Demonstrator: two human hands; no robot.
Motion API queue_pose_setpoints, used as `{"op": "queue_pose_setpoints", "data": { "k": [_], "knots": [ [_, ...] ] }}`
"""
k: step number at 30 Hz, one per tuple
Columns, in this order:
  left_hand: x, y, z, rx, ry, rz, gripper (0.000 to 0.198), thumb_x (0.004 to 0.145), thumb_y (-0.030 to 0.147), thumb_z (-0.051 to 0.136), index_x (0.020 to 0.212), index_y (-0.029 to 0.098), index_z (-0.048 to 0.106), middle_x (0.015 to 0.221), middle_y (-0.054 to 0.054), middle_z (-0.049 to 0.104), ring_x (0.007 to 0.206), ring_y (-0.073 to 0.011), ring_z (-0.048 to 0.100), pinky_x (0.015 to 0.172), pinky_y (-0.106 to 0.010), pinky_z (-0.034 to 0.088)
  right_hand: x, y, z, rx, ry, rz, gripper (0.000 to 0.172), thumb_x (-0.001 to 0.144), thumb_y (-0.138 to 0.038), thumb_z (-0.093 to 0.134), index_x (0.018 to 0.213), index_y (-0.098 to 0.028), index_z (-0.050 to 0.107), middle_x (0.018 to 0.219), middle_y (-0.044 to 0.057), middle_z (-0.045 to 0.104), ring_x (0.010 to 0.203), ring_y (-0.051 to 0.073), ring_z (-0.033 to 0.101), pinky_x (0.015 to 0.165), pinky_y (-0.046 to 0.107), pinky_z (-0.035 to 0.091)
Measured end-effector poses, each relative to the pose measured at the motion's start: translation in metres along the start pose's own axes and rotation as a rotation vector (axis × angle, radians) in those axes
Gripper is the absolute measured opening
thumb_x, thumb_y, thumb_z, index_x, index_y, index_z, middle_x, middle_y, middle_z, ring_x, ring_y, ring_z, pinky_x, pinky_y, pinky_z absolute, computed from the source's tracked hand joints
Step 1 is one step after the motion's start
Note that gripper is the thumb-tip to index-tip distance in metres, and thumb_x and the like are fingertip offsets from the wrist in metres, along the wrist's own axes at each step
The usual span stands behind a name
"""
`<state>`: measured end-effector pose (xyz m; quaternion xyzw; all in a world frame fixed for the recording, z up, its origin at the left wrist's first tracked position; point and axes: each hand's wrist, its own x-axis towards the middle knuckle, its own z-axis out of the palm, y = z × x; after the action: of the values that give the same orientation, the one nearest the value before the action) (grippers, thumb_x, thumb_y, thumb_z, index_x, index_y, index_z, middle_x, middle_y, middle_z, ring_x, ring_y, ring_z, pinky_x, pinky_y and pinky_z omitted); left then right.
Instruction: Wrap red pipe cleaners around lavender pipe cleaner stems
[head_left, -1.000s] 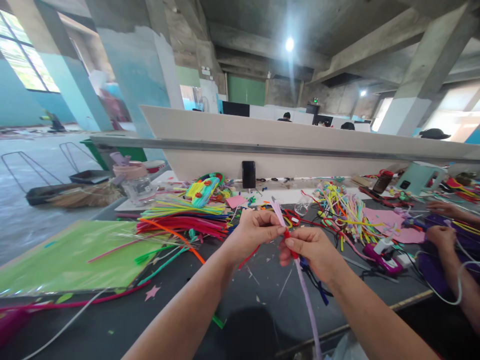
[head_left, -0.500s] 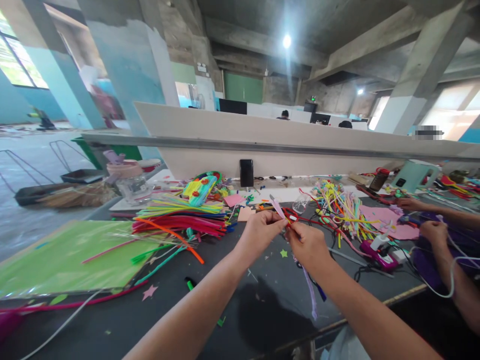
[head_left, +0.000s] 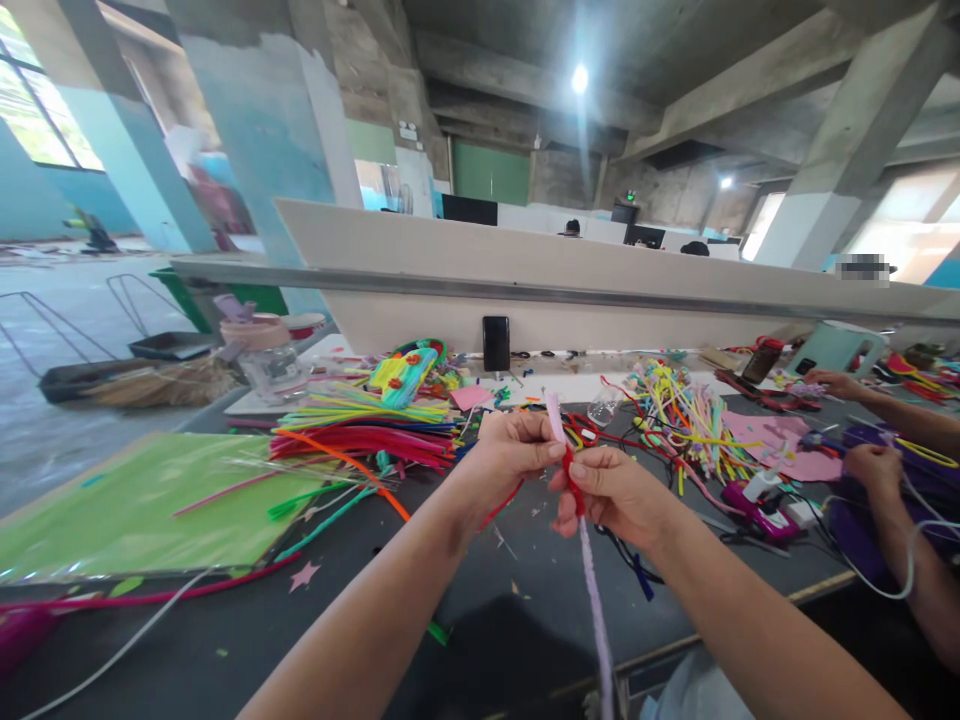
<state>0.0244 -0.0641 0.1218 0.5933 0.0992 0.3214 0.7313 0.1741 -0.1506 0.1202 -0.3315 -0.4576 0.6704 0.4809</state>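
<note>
My left hand (head_left: 517, 448) pinches a lavender pipe cleaner (head_left: 598, 610) near its upper end, thumb against fingers. A red pipe cleaner (head_left: 574, 485) is wound around the lavender one, and a thin red length trails below my left hand. Just to the right and lower, my right hand (head_left: 611, 488) grips the red wrapped part between thumb and fingers. The lavender length hangs down past the table's front edge, while its short top end points up. Exactly how the red piece is fastened is hidden by my fingers.
Bundled pipe cleaners (head_left: 375, 435) lie left, beside a green sheet (head_left: 150, 510); a tangled pile (head_left: 690, 425) lies right. A phone (head_left: 496, 343) leans on the partition. A purple power strip (head_left: 761, 510) and cables sit near a co-worker's hands (head_left: 874, 465). A bottle (head_left: 266, 360) stands left.
My hands have shifted slightly apart, with the right one turned and lower. The red winding now shows between them, and the lavender pipe cleaner hangs straighter and lower.
</note>
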Motion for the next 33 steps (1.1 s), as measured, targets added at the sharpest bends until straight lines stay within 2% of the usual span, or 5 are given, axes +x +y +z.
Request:
{"op": "queue_pose_setpoints", "data": {
  "k": [6, 12, 22, 28, 33],
  "knots": [
    [0.003, 0.001, 0.0, 0.068, 0.08, 0.034, 0.025, 0.064, 0.029, 0.074, 0.063, 0.01, 0.058, 0.054, 0.002, 0.052, 0.043, -0.0031, 0.037, 0.042, -0.019, 0.022, 0.005, 0.002, 0.007, -0.24, 0.306, -0.178, 0.026, 0.068, -0.037, 0.07, 0.067, -0.011, 0.067, 0.05, 0.003, 0.064, 0.042, 0.014, 0.06, 0.046, 0.025, 0.048],
    [0.009, -0.005, 0.005, 0.07, 0.096, 0.037, 0.03, 0.067, 0.036, 0.07, 0.061, 0.011, 0.056, 0.05, 0.004, 0.047, 0.04, -0.0026, 0.032, 0.041, -0.02, 0.019, 0.003, 0.002, 0.006, -0.978, 0.602, -0.328, 0.026, 0.079, -0.031, 0.055, 0.06, -0.016, 0.063, 0.052, 0.002, 0.064, 0.047, 0.012, 0.059, 0.048, 0.021, 0.042],
    [0.018, -0.023, 0.013, 0.254, 0.289, -0.022, 0.027, 0.07, 0.037, 0.063, 0.061, 0.012, 0.055, 0.049, 0.006, 0.044, 0.039, -0.0029, 0.029, 0.04, -0.019, 0.02, 0.007, 0.012, -0.011, -1.893, 0.759, -0.526, 0.028, 0.084, -0.023, 0.046, 0.06, -0.015, 0.058, 0.056, 0.005, 0.062, 0.053, 0.013, 0.057, 0.055, 0.026, 0.031],
    [0.019, -0.024, 0.009, 0.321, 0.328, 0.022, 0.031, 0.068, 0.041, 0.066, 0.063, 0.012, 0.058, 0.045, 0.006, 0.042, 0.039, -0.0036, 0.029, 0.04, -0.02, 0.019, 0.009, 0.005, -0.009, -1.664, 0.687, -0.298, 0.029, 0.086, -0.026, 0.044, 0.066, -0.014, 0.061, 0.064, 0.009, 0.066, 0.059, 0.016, 0.06, 0.056, 0.026, 0.034],
    [0.016, -0.014, -0.005, 0.157, 0.099, -0.004, 0.028, 0.066, 0.035, 0.07, 0.06, 0.011, 0.056, 0.05, 0.002, 0.051, 0.039, -0.0028, 0.03, 0.04, -0.02, 0.017, 0.008, -0.019, -0.017, -0.655, 0.15, 0.092, 0.03, 0.084, -0.041, 0.05, 0.083, -0.013, 0.063, 0.073, 0.008, 0.07, 0.064, 0.016, 0.066, 0.063, 0.027, 0.048]
  ]
}}
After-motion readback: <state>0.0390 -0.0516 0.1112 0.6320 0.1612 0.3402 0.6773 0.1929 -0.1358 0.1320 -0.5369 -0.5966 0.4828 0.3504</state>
